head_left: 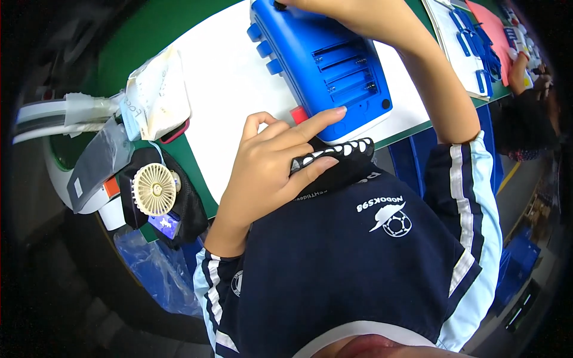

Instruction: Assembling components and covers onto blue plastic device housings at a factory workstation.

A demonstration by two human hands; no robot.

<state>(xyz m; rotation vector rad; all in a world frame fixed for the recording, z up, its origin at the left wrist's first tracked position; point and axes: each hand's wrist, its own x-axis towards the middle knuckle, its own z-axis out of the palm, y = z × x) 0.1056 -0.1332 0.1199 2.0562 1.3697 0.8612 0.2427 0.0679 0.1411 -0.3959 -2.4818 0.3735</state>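
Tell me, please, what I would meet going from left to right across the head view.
Grey plastic sleeve → cream fan → left hand → black round foot of the blue device → blue plastic parts → co-worker's hand.

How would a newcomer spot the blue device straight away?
On the green table lies a white sheet. The blue device lies over it, with the left hand at its near end. Unlike the blue parts at upper right, it has an open, slotted compartment.
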